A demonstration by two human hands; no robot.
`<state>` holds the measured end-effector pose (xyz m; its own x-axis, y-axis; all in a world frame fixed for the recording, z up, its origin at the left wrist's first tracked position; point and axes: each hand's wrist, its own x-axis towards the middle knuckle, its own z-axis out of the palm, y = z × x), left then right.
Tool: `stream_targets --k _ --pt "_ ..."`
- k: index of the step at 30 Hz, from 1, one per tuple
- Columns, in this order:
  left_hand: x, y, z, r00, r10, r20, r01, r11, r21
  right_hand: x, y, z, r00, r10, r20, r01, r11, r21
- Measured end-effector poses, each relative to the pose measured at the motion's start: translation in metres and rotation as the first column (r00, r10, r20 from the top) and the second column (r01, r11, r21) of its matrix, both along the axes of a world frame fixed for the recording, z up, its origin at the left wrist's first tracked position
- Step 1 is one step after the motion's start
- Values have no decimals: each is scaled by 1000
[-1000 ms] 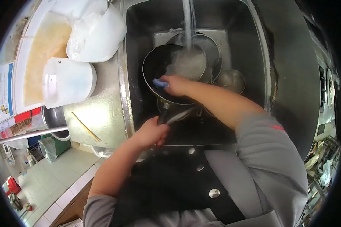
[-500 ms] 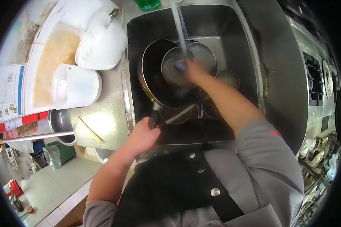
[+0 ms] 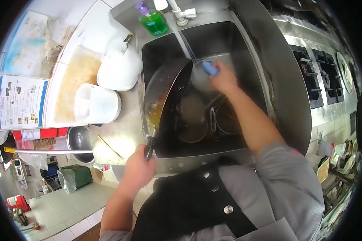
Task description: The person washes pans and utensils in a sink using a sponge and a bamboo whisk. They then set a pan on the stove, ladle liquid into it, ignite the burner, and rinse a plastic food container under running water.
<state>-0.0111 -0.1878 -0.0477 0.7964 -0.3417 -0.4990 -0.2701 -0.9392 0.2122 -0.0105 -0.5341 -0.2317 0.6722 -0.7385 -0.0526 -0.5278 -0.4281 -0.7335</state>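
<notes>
Pan tilts over steel sink, left hand gripping handle, right hand holding likely sponge; 2 containers near tiled wall

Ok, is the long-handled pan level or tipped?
Tipped: the left hand holds the pan by its handle at a slant, its outer side showing.

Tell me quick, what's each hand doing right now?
Left hand: closed around the pan's black handle.
Right hand: closed on a blue sponge or cloth, over the sink.
</notes>
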Motion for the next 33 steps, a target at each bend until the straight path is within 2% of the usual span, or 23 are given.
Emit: stream_targets --k 1,4,5,6,7,8,9,11,12,16,18,19,22,24,26,28,31,33 --pt "-2 1 5 1000 16 11 -16 1000 -22 -2 -4 4 999 -17 51 17 1000 10" --pt "-1 7 20 998 56 21 -54 996 -77 -4 -19 18 956 -23 294 64 989 -130" --pt "1 7 24 998 67 20 -65 993 -99 -3 -16 40 899 -36 436 28 999 24" --pt "4 9 25 993 99 -61 -109 976 -187 -1 -13 59 827 -70 557 -34 984 174" --pt "8 11 22 983 112 -144 -148 950 -273 7 -10 78 780 -39 625 -118 971 208" --pt "11 14 17 968 110 -227 -187 916 -354 7 -6 98 788 60 613 -134 988 76" --pt "14 16 4 954 59 -295 -191 875 -444 11 2 123 776 140 615 -223 973 60" --pt "18 12 -14 854 88 -513 -364 805 -469 30 19 152 712 291 639 -371 929 -9" --pt "18 9 -23 784 84 -615 -447 764 -465 41 31 170 729 340 594 -425 905 4" --pt "20 -12 -65 587 78 -805 -639 655 -403 119 69 209 599 633 491 -612 757 -229" --pt "17 -8 -102 518 55 -854 -675 640 -368 148 87 220 595 708 380 -555 704 -443" --pt "20 -5 -127 505 72 -860 -661 673 -332 161 96 222 596 736 322 -520 659 -543" --pt "19 -4 -140 475 117 -872 -675 684 -276 161 126 204 602 795 71 -522 460 -719" --pt "25 -6 -141 456 85 -886 -679 677 -284 163 145 179 578 793 -192 -644 299 -704" --pt "27 -6 -139 429 57 -902 -680 678 -280 179 156 153 665 724 -180 -618 399 -677" --pt "32 -6 -136 443 41 -896 -650 702 -290 197 159 151 750 627 -211 -594 499 -631" --pt "35 -1 -153 452 40 -891 -647 703 -296 210 156 146 748 661 -60 -549 565 -617" --pt "34 3 -161 442 50 -896 -668 685 -291 225 147 141 785 605 -133 -544 570 -616"
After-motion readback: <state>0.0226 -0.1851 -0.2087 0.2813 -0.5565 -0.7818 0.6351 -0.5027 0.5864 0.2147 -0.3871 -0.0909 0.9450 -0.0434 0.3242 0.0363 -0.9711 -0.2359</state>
